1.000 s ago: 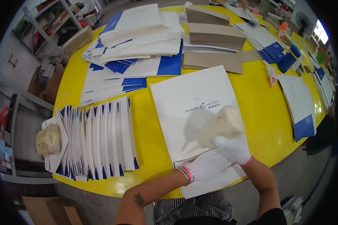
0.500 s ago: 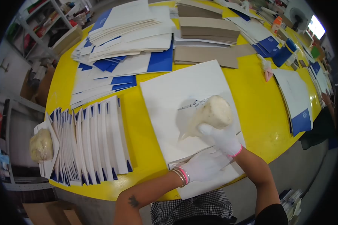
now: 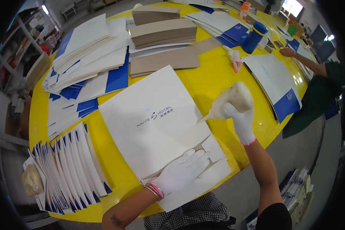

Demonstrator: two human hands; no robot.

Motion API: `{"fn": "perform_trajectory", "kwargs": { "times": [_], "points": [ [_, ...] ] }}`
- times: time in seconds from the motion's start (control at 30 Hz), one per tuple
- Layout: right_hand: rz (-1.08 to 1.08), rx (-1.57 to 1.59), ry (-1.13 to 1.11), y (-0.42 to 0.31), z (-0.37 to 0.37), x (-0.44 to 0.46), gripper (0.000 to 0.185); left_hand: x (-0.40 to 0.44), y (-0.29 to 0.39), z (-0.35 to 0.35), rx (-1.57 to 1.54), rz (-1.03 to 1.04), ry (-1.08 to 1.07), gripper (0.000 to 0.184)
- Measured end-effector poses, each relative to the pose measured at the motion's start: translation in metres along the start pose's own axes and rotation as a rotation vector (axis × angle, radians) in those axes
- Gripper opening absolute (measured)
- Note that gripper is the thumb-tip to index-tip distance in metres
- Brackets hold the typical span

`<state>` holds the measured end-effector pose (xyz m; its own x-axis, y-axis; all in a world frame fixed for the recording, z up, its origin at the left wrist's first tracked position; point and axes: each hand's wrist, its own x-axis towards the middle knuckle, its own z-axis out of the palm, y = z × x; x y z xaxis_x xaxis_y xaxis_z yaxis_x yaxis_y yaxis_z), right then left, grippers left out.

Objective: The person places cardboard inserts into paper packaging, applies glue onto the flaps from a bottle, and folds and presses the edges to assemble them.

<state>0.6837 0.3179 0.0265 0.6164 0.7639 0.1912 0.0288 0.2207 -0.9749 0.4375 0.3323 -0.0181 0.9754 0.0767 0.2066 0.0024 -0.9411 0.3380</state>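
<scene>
A white paper bag (image 3: 157,134) printed "NAIVE HOTEL" lies flat on the table, its bottom end folded open toward me. My left hand (image 3: 182,172), in a white glove, rests on that folded end with its fingers stretched out. My right hand (image 3: 241,122), also gloved, is wrapped round a whitish squeeze bottle (image 3: 235,97) with a pointed nozzle, which looks like a glue bottle. The bottle is tilted, its tip pointing down and left near the bag's right edge. Whether the tip touches the bag I cannot tell.
Folded white bags (image 3: 69,168) stand in a row at left, with a wrapped lump (image 3: 32,180) against them. Behind lie stacked bags (image 3: 84,65) and grey-brown boards (image 3: 163,32). At right are a blue bottle (image 3: 255,37), more bags (image 3: 270,80) and another person's arm (image 3: 304,61).
My right hand has moved right with the squeeze bottle, off the middle of the bag. My left hand has flattened on the folded end, apart from the right. The view has shifted.
</scene>
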Motion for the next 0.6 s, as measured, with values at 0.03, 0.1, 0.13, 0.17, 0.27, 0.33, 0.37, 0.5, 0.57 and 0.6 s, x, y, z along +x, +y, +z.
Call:
{"fn": "perform_trajectory", "kwargs": {
  "times": [0.03,0.1,0.13,0.17,0.27,0.33,0.37,0.5,0.57,0.6],
  "points": [
    [0.0,-0.001,0.011,0.0,-0.004,0.0,0.052,0.0,0.0,-0.001,0.015,-0.004,0.001,0.054],
    [-0.041,0.035,-0.008,0.002,-0.01,-0.001,0.051,0.001,0.0,-0.003,0.007,0.0,-0.012,0.054],
    [-0.041,0.033,0.003,0.003,-0.013,-0.003,0.051,0.002,0.0,-0.004,0.002,-0.006,-0.019,0.055],
    [-0.056,0.007,0.008,0.004,-0.016,-0.005,0.051,0.003,0.0,-0.006,0.0,0.004,-0.022,0.055],
    [-0.067,0.003,0.029,0.006,-0.023,-0.016,0.052,0.004,0.0,-0.008,-0.005,0.002,-0.037,0.055],
    [-0.059,0.025,0.047,0.004,-0.031,-0.026,0.054,0.006,0.0,-0.009,0.031,0.009,-0.061,0.054],
    [-0.04,0.081,0.075,0.001,-0.037,-0.03,0.055,0.006,0.0,-0.009,0.023,0.014,-0.065,0.054],
    [0.072,0.063,0.022,-0.012,-0.075,-0.062,0.06,0.005,0.0,-0.008,0.02,-0.017,-0.07,0.052],
    [0.061,0.027,-0.004,-0.012,-0.085,-0.079,0.062,0.006,-0.003,-0.009,0.013,-0.012,-0.06,0.051],
    [0.041,-0.001,-0.031,-0.012,-0.088,-0.085,0.063,0.006,-0.003,-0.01,0.026,-0.002,-0.037,0.049]
  ]
}}
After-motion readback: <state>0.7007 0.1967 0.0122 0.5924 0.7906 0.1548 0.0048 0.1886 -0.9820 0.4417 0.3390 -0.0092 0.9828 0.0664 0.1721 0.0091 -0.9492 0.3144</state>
